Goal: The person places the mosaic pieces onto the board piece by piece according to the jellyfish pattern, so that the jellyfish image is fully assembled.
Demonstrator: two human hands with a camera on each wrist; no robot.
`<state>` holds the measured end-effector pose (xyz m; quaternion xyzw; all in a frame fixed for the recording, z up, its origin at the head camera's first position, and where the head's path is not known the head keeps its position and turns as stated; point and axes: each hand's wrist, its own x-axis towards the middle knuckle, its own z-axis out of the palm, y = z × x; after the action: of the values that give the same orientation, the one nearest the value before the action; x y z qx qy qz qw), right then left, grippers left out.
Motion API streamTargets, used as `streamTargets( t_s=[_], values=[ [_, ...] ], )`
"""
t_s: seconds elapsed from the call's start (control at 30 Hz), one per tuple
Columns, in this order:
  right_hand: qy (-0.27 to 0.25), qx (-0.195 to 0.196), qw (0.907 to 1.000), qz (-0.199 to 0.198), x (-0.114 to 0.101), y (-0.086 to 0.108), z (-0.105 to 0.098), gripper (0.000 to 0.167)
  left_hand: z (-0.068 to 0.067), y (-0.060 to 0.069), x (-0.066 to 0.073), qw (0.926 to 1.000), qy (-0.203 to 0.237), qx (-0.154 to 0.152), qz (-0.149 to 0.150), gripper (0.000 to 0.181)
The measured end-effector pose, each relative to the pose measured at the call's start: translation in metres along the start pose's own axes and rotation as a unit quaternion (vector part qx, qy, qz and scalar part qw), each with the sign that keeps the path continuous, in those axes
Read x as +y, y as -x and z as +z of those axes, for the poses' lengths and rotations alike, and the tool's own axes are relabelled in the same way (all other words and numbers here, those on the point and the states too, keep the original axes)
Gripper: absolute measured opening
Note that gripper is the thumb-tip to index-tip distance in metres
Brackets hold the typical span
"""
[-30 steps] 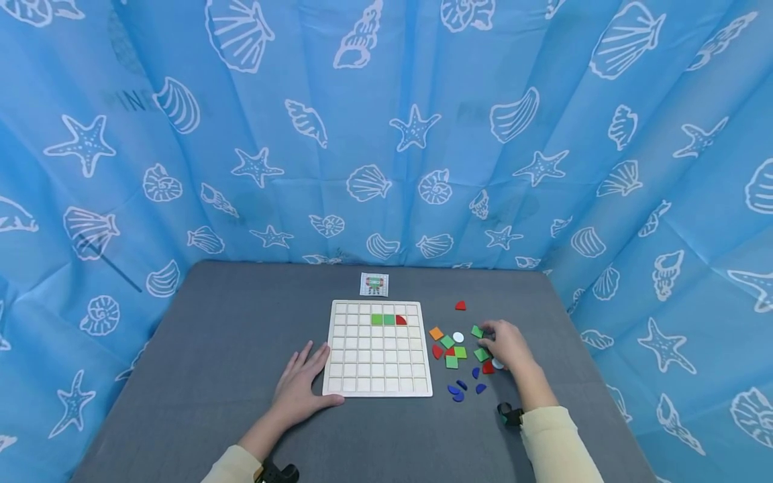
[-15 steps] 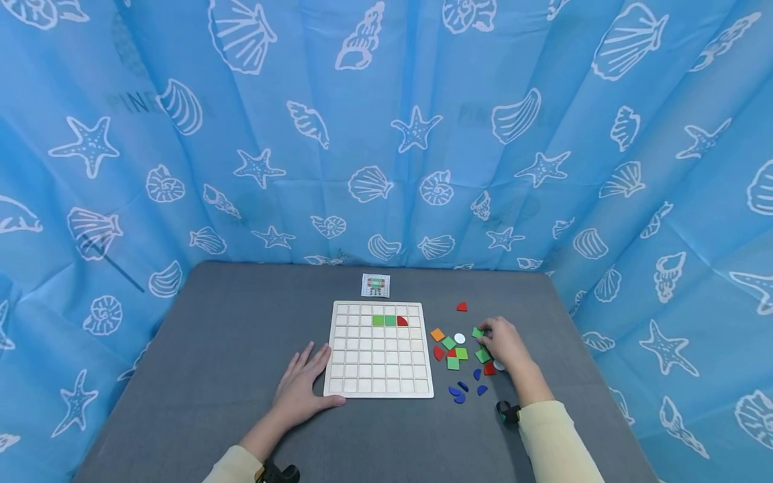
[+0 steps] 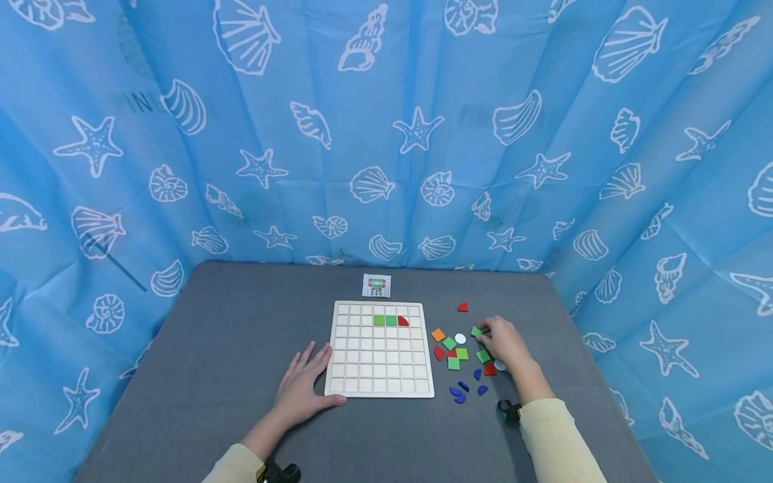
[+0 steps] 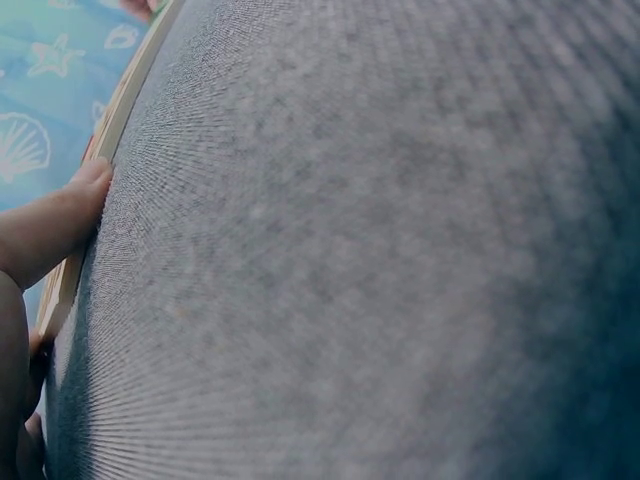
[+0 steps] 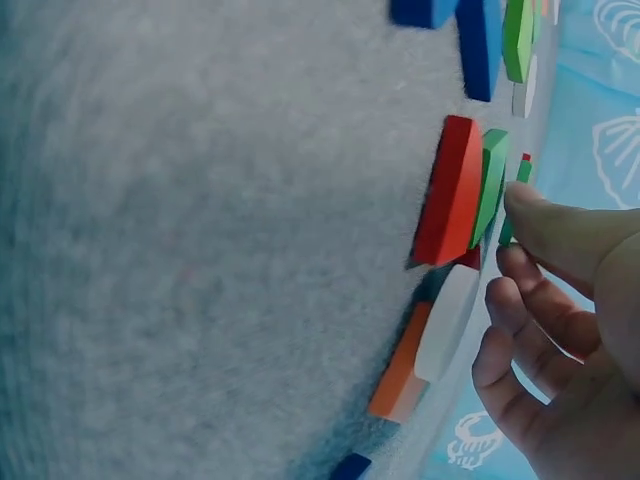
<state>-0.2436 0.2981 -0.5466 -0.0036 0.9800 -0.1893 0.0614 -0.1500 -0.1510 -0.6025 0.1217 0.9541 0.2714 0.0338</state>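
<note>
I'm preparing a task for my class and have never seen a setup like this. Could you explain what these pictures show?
There is no machine here, just a person's two bare hands. The wide view comes from a camera worn on the head; the close-ups come from a camera on each wrist. On the grey table lie a grid board, a small picture card beyond it, and loose coloured pieces to its right. Two green squares and a red quarter-circle sit on the board. The left hand touches the board's edge; the right hand pinches a loose green square.
</note>
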Motion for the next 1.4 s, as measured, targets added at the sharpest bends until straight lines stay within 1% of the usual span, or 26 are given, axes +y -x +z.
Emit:
streamTargets(
  t_s=[0.23,0.37,0.47,0.53,0.73,0.93,1.13,1.4],
  values=[
    [-0.011,-0.011,0.9999,0.007,-0.003,-0.002,-0.001,0.027,0.0,-0.001,0.001,1.0,0.001,-0.004,-0.005,0.116],
    [-0.022,-0.003,0.9997,-0.004,-0.008,0.0,-0.003,0.028,0.0,-0.002,0.001,1.0,0.0,0.0,-0.004,0.116],
    [-0.028,0.008,0.9994,-0.018,-0.014,0.001,-0.005,0.029,0.0,-0.002,0.001,1.0,-0.004,-0.002,-0.004,0.116],
    [-0.032,0.016,0.999,-0.027,-0.02,0.002,-0.007,0.03,0.0,-0.001,0.001,1.0,-0.004,-0.004,-0.004,0.115],
    [-0.048,0.027,0.9977,-0.038,-0.041,0.002,-0.011,0.031,-0.003,0.002,0.001,1.0,0.004,-0.004,-0.005,0.114],
    [-0.044,0.03,0.9973,-0.051,-0.065,0.002,-0.016,0.031,-0.003,0.002,0.0,1.0,0.006,-0.004,-0.006,0.114],
    [-0.039,0.026,0.9968,-0.065,-0.084,0.0,-0.013,0.032,-0.002,0.001,-0.001,1.0,0.005,0.0,-0.003,0.114],
    [-0.034,0.028,0.9946,-0.095,-0.101,-0.004,-0.008,0.028,0.003,-0.001,-0.002,0.9998,-0.004,0.019,0.005,0.115]
  ],
)
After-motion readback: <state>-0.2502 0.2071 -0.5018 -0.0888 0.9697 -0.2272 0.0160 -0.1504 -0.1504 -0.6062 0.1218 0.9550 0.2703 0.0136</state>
